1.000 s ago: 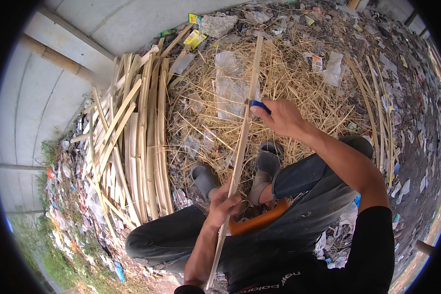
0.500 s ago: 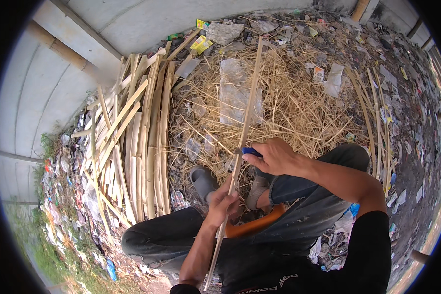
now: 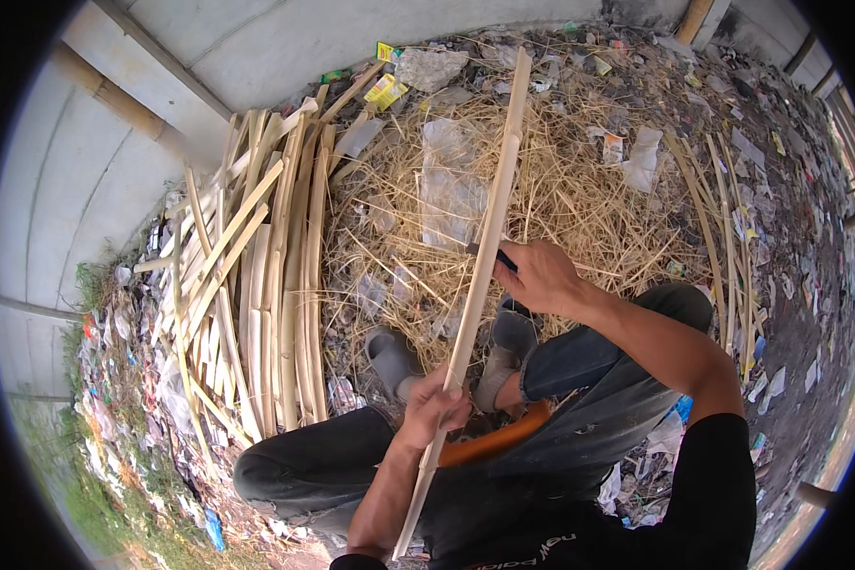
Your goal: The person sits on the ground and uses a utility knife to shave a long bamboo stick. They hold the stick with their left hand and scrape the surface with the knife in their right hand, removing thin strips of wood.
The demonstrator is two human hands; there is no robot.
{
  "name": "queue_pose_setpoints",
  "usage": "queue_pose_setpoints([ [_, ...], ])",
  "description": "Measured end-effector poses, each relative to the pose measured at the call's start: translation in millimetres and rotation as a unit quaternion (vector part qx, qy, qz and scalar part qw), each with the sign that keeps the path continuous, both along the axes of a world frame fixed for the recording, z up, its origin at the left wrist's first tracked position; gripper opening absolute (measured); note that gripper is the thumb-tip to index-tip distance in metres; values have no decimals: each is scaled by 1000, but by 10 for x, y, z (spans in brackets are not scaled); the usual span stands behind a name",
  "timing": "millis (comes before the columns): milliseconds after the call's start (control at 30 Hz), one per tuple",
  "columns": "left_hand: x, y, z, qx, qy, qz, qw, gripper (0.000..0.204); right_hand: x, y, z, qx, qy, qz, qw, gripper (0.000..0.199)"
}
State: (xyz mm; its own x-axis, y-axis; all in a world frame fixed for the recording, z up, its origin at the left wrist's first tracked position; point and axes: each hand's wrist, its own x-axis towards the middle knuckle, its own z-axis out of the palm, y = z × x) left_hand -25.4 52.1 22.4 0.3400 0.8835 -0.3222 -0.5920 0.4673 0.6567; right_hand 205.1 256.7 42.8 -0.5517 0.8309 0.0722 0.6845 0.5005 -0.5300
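A long pale bamboo strip (image 3: pixel 493 214) slants from my lap up over the straw-like shavings. My left hand (image 3: pixel 434 410) is closed around its lower part, between my knees. Farther up the strip, my right hand (image 3: pixel 541 275) grips a knife (image 3: pixel 505 258) with a dark blue handle. The blade crosses the strip, and its tip shows just past the left edge. Most of the handle is hidden in my fingers. Beneath the strip, an orange curved object (image 3: pixel 496 439) lies across my lap; I cannot tell its kind.
A stack of split bamboo strips (image 3: pixel 290 275) lies at left. Pale shavings (image 3: pixel 589 204) cover the ground ahead, with a plastic sheet (image 3: pixel 449 180) among them. Several thin strips (image 3: pixel 717 223) lie at right. A grey wall (image 3: pixel 285 47) stands behind, and litter is scattered around.
The strip has turned so its broader face shows. My right hand with the knife has moved farther up along it, away from me. My left hand stays near the same place.
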Motion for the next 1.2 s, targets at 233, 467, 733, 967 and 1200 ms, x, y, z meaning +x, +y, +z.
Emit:
queue_pose_setpoints([
  [233,-158,52,64,3,32,34,999,45,53,132,353,-61,6,-124,990,52],
  [467,-95,99,46,0,59,22,998,43,-263,-587,287,-47,-5,137,989,49],
  [733,-47,43,-46,-34,40,4,999,59,-30,73,240,-20,50,20,998,55],
  [967,-110,8,24,-37,31,10,999,47,-113,10,166,1,-12,51,999,52],
  [1200,-69,34,-68,-38,-6,2,999,53,-150,-353,184,15,58,138,989,54],
])
